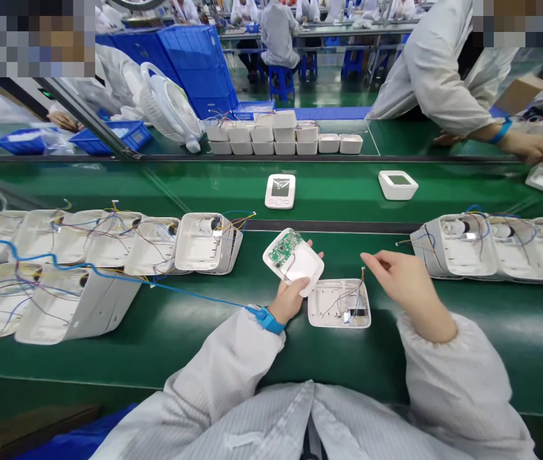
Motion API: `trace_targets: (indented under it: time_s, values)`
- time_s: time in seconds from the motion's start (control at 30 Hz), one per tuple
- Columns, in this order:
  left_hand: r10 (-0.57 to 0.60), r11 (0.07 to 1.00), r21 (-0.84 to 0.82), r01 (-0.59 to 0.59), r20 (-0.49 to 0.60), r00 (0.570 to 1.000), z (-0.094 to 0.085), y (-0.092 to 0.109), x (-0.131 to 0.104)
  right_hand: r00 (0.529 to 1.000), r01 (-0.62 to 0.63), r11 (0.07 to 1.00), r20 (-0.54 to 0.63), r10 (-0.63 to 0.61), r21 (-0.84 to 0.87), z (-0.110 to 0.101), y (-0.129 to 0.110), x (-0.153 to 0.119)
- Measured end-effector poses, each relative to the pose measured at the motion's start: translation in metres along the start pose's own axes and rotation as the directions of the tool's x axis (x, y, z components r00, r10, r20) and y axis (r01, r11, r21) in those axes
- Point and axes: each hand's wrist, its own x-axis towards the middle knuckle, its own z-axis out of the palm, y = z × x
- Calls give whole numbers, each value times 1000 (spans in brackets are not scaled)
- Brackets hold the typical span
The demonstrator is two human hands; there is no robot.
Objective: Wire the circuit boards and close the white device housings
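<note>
My left hand (pixel 292 295) grips a white device cover (pixel 300 273), tilted, with a green circuit board (pixel 285 248) on its upturned inner side. Just below and to the right, a white housing (pixel 326 313) lies open side up on the green bench. Thin wires run inside it, and a bundle ending in a small plug (pixel 362 272) stands up at its right side. My right hand (pixel 398 281) is close above that plug with thumb and forefinger pinched together. Whether anything is between these fingertips cannot be made out. A blue wrist strap (pixel 270 321) with a cord circles my left wrist.
Several wired white housings (pixel 199 246) stand in rows to the left, more housings (pixel 470 249) to the right. Two devices with screens (pixel 280 191) lie on the green strip ahead. White cases (pixel 262 142) are stacked beyond. A co-worker's hand (pixel 535 148) touches a housing at far right.
</note>
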Motion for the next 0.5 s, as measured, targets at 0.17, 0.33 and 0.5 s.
trace_targets:
  time_s: [0.17,0.33,0.5]
  values:
    - [-102,981,-167,103,14,995,3,4,5,956,42,992,284,-74,116,-8,8,-4]
    - [-175,978,-113,177,28,984,3,5,5,975,12,954,210,-78,299,13,-8,-7]
    - [-175,978,-99,186,113,978,0,1,1,975,-7,896,200,-92,444,23,-16,-8]
